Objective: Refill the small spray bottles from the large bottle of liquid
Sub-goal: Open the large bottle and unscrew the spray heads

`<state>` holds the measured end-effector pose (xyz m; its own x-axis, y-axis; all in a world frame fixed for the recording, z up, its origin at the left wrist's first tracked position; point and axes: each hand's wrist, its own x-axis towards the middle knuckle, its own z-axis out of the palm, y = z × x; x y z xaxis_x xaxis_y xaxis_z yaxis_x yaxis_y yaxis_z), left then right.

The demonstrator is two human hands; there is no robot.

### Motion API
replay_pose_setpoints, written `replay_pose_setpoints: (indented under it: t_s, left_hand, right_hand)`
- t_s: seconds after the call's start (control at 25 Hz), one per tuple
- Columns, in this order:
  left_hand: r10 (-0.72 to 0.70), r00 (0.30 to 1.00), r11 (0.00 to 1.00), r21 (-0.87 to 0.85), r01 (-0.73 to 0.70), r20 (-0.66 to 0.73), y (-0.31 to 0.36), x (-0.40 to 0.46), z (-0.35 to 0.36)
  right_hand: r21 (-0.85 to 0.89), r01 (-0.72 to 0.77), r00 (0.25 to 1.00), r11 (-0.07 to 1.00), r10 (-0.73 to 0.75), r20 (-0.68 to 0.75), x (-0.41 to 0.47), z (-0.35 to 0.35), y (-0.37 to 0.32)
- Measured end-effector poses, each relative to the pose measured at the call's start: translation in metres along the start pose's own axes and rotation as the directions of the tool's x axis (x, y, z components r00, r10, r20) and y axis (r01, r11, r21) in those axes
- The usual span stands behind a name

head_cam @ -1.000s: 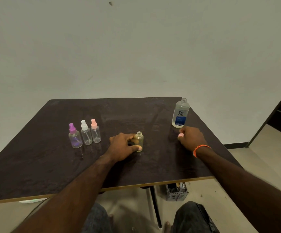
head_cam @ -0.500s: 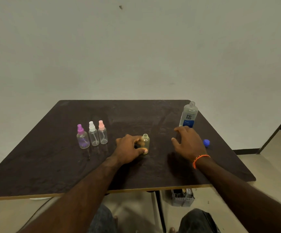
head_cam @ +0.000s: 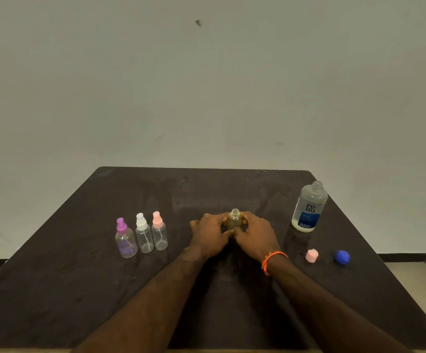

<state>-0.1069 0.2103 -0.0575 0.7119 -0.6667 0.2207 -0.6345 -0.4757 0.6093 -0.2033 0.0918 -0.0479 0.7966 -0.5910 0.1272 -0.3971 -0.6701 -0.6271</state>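
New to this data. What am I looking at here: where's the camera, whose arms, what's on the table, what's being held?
No robot here: a person's two bare arms, filmed by one wide-angle camera on their head, looking forward and down. There is only this one view.

On the dark table: three capped spray bottles at left, purple, white and pink. At right stands the large bottle, uncapped. Near it lie a pink cap and a blue cap.

In the middle, an open small bottle stands on the table. The left hand and right hand both hold it, one on each side.

The job is refilling the small bottles from the large one.
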Motion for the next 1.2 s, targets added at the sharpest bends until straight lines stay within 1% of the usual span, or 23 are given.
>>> replay_pose_setpoints:
  t_s: [0.16,0.36,0.44,0.48,0.56,0.64,0.68,0.76,0.8,0.84,0.88,0.92,1.0,1.08,1.12,1.2]
  left_hand:
    - [0.013,1.0,0.999,0.043,-0.012,-0.001,-0.009,0.021,0.008]
    - [0.006,1.0,0.996,0.092,-0.007,0.002,-0.01,0.021,0.008]
    - [-0.028,1.0,0.991,0.128,0.028,-0.001,-0.008,0.015,0.0]
    - [-0.029,1.0,0.991,0.132,0.029,-0.003,-0.007,0.011,-0.005]
    - [0.029,0.999,0.991,0.134,-0.024,-0.035,-0.003,-0.001,-0.023]
    - [0.138,0.988,0.979,0.159,-0.124,-0.077,-0.001,-0.014,-0.048]
    - [0.208,0.972,0.964,0.192,-0.185,-0.108,-0.002,-0.02,-0.062]
    - [0.322,0.928,0.925,0.272,-0.266,-0.188,-0.011,-0.032,-0.09]
    - [0.344,0.913,0.913,0.305,-0.271,-0.219,-0.017,-0.036,-0.104]
    - [0.343,0.909,0.907,0.334,-0.255,-0.237,-0.024,-0.041,-0.119]
    - [0.316,0.919,0.907,0.36,-0.219,-0.236,-0.03,-0.045,-0.132]
    - [0.263,0.94,0.908,0.384,-0.166,-0.217,-0.036,-0.049,-0.145]
    - [0.115,0.981,0.904,0.427,-0.038,-0.156,-0.05,-0.055,-0.165]
    - [0.003,0.996,0.877,0.479,0.039,-0.086,-0.062,-0.054,-0.175]
    - [-0.02,0.999,0.853,0.521,0.04,-0.045,-0.065,-0.052,-0.177]
    - [-0.003,1.0,0.814,0.581,-0.011,0.022,-0.069,-0.048,-0.179]
  right_hand:
    - [-0.012,0.009,1.0,1.0,-0.009,0.013,0.019,0.002,0.007]
    - [-0.007,0.0,0.998,1.0,0.0,0.06,0.018,-0.005,0.005]
    - [0.051,-0.018,0.999,0.999,0.016,0.041,0.009,-0.011,0.003]
    - [0.074,-0.018,1.0,0.997,0.017,0.006,0.003,-0.014,0.001]
    - [0.067,0.025,0.995,0.997,-0.018,-0.1,-0.011,-0.019,-0.007]
    - [0.02,0.104,0.972,0.994,-0.098,-0.212,-0.025,-0.022,-0.019]
    - [-0.005,0.147,0.96,0.989,-0.144,-0.238,-0.032,-0.021,-0.028]
    - [-0.023,0.221,0.951,0.975,-0.22,-0.217,-0.046,-0.014,-0.046]
    - [-0.018,0.248,0.951,0.969,-0.247,-0.185,-0.052,-0.009,-0.054]
    - [-0.011,0.266,0.952,0.964,-0.265,-0.152,-0.056,-0.004,-0.063]
    - [-0.001,0.274,0.955,0.962,-0.273,-0.12,-0.057,0.002,-0.07]
    - [0.015,0.277,0.958,0.961,-0.274,-0.087,-0.057,0.008,-0.076]
    - [0.057,0.271,0.962,0.961,-0.271,-0.011,-0.053,0.023,-0.09]
    - [0.079,0.26,0.962,0.962,-0.265,0.06,-0.047,0.039,-0.101]
    - [0.08,0.251,0.962,0.965,-0.258,0.09,-0.043,0.047,-0.105]
    - [0.1,0.228,0.96,0.969,-0.241,0.145,-0.034,0.065,-0.112]
